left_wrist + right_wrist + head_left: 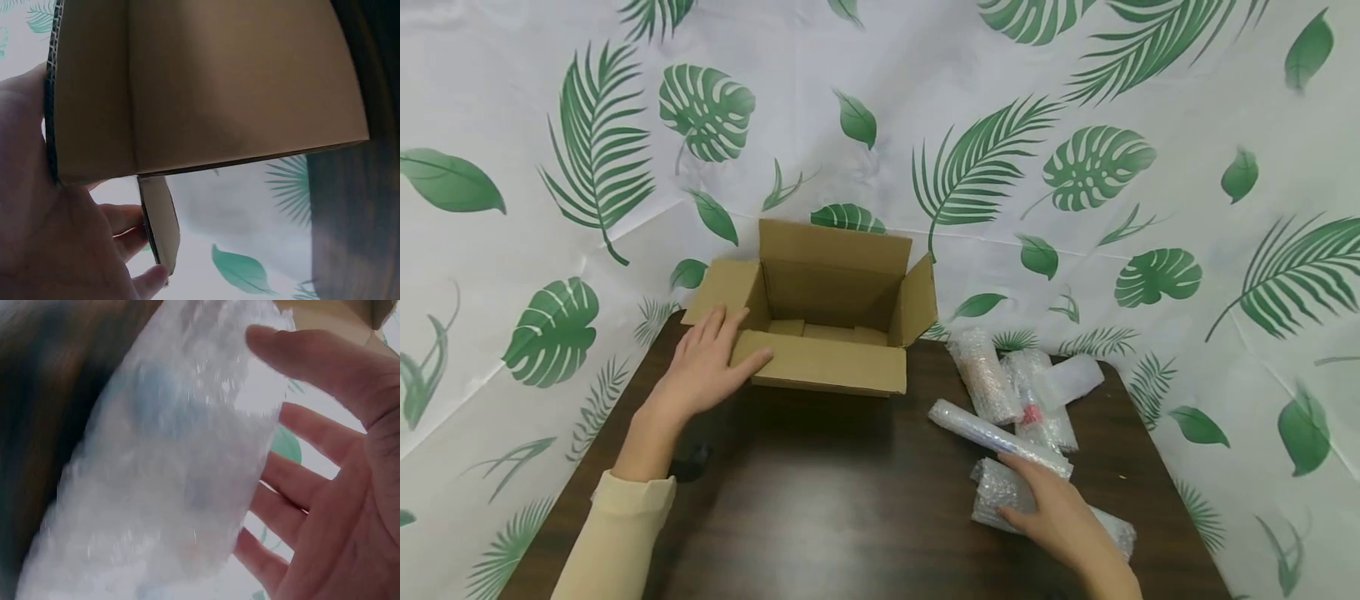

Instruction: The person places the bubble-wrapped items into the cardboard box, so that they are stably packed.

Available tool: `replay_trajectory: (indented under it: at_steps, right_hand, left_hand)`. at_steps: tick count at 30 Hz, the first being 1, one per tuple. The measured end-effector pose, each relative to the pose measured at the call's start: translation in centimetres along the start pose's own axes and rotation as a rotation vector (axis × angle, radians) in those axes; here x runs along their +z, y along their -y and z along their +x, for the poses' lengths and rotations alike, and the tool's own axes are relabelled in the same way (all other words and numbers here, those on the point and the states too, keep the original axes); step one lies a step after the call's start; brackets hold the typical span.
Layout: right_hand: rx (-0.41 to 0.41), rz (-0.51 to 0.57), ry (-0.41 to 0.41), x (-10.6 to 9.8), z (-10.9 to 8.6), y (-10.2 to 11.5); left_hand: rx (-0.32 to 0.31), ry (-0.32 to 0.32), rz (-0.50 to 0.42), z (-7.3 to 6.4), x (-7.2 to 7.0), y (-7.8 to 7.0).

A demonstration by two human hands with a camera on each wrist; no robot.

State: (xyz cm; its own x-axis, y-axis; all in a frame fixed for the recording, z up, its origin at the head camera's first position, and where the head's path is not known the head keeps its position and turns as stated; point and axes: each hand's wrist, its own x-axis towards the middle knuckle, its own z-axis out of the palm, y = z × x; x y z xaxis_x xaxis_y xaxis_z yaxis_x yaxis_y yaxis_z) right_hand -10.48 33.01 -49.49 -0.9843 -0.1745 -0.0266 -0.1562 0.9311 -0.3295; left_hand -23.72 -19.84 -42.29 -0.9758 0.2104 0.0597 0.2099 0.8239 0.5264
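An open cardboard box (pixel 820 358) stands at the back of the dark table with its flaps spread. My left hand (pixel 703 367) rests at the box's front left corner, thumb on the front flap and fingers at the left flap; the left wrist view shows those fingers fairly straight against the side flap (pixel 164 219). My right hand (pixel 1060 517) is over a bubble-wrapped package (pixel 1000 492) at the right. In the right wrist view its thumb and fingers stand spread beside the bubble wrap (pixel 181 444); what is inside is blurred.
Behind the right hand lie more bubble-wrapped packages: a thin long one (pixel 977 429), a thick roll (pixel 985 375), and one with a red patch (pixel 1032 414). A small black object (pixel 692 460) lies near the left forearm. Leaf-printed cloth (pixel 880 125) hangs around the table (pixel 820 500).
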Motion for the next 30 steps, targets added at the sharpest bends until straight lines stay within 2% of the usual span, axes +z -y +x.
replay_trajectory:
  at_steps: [8, 11, 22, 26, 30]
  right_hand:
    - [0.185, -0.075, 0.196, -0.5, -1.7, -1.6]
    - [0.224, -0.096, 0.252, -0.4, -2.0, -2.3]
    - [0.203, -0.046, 0.223, -0.6, -1.7, -2.0]
    - [0.216, -0.004, 0.252, -0.9, -1.6, -1.9]
    - [0.206, 0.051, 0.275, -1.1, -1.6, -1.6]
  left_hand:
    - [-0.01, -0.007, -0.066, 0.5, 1.2, 1.2]
    - [-0.01, -0.023, -0.093, 0.6, 1.9, 1.7]
    - [-0.026, -0.247, -0.229, 0.4, 6.0, 3.1]
    - [-0.023, -0.278, -0.262, 0.6, 6.7, 3.1]
    - [-0.02, -0.303, -0.25, 0.7, 6.8, 3.0]
